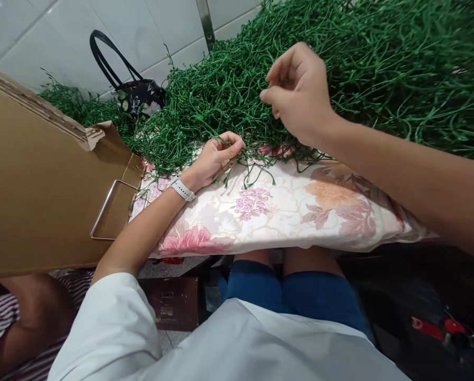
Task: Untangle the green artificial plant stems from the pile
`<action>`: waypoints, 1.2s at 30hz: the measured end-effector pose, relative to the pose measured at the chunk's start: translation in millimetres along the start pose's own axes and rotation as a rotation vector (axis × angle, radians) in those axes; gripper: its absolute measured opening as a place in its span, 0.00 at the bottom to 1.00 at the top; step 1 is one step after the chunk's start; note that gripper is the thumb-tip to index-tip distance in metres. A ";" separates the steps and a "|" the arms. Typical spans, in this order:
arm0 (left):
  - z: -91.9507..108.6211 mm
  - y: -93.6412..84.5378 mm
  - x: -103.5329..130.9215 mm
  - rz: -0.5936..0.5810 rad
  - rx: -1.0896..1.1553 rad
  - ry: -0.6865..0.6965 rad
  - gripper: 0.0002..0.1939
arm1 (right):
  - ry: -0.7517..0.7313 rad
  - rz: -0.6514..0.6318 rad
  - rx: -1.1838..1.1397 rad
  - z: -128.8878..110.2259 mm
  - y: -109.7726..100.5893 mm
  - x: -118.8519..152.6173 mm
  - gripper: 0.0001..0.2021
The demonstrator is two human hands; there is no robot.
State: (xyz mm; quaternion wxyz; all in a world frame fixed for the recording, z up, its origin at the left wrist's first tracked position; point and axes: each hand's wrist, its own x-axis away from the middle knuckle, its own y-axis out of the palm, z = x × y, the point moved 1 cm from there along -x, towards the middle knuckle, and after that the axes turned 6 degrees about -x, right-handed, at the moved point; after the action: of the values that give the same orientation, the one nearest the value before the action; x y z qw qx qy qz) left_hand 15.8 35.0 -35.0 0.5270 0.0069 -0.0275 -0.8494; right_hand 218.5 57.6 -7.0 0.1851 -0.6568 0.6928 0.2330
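A large heap of thin green artificial stems (221, 79) with small buds at their tips covers the far part of the table. My left hand (216, 159), with a pale watch on its wrist, rests at the near edge of the heap. Its thumb and fingers pinch a few green stems (231, 172), whose ends stick out below the fingers. My right hand (298, 92) is raised over the heap with its fingers curled. The thumb tip is close to the index finger, and anything between them is hidden or too small to make out.
A floral tablecloth (252, 222) covers the table. A cardboard box (50, 185) stands at the left, with a bent metal wire (105, 209) against it. Behind is a black floral handbag (139, 95) by the tiled wall. Another person's knee (38, 301) shows at lower left.
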 end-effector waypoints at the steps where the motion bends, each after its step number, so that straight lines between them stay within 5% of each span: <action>1: -2.2 -0.8 -1.2 0.006 0.004 0.011 0.12 | -0.082 -0.128 0.080 -1.9 2.1 4.3 0.12; 5: -9.1 -3.7 -5.4 -0.004 0.060 0.076 0.20 | -0.361 -0.637 0.352 -8.3 10.9 22.5 0.05; 8: -12.4 -6.6 -8.0 0.000 0.062 0.085 0.24 | -0.474 -0.771 0.486 -4.4 11.9 27.2 0.09; 18: -10.2 -9.4 -5.8 0.019 0.077 0.030 0.15 | -0.478 -0.885 0.581 4.6 6.0 23.7 0.22; 25: 0.9 0.3 -1.0 0.014 0.166 0.022 0.13 | -0.330 -0.774 0.734 -0.7 13.2 28.4 0.10; 36: 5.2 -5.6 -1.5 -0.132 0.213 -0.120 0.14 | -0.237 -1.028 0.438 10.8 15.0 23.9 0.09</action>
State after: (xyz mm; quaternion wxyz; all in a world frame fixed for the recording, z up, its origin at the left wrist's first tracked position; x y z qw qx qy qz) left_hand 11.2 39.1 -30.1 0.4635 0.0138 -0.1482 -0.8735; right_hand 201.4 44.5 -28.1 0.4830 -0.8251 0.2907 0.0362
